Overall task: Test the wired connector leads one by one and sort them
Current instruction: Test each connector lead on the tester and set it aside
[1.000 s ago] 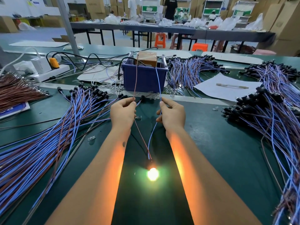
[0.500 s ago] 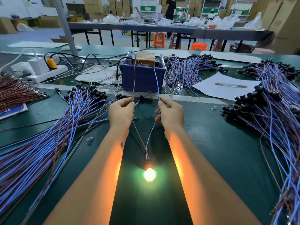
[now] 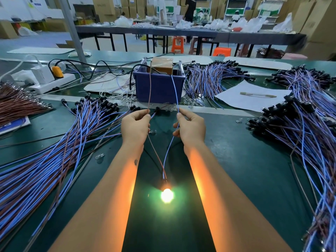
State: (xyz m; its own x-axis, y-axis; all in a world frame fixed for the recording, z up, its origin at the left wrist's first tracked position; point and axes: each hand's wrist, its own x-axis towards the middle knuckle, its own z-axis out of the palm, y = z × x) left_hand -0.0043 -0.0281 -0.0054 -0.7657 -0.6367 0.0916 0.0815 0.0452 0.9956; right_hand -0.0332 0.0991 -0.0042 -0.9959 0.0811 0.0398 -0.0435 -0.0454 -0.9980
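My left hand (image 3: pixel 135 127) pinches the brown wire (image 3: pixel 149 88) of one lead. My right hand (image 3: pixel 190 127) pinches its blue wire (image 3: pixel 175 88). Both wire ends reach up to the blue tester box (image 3: pixel 158 86) behind my hands. The two wires join below at a black lamp socket, and the bulb (image 3: pixel 167 195) glows bright on the green mat between my forearms. A big pile of blue and brown leads (image 3: pixel 45 160) fans out on the left. Another pile (image 3: pixel 300 139) lies on the right.
Farther leads (image 3: pixel 209 79) lie right of the box. A white sheet with a pen (image 3: pixel 254 95) sits at the back right. A power strip with plugs (image 3: pixel 47 79) stands back left, brown wires (image 3: pixel 16 104) below it. Loose clear bulbs (image 3: pixel 99 157) dot the mat.
Both hands hold the same wires in nearly the same place. The bulb stays lit throughout.
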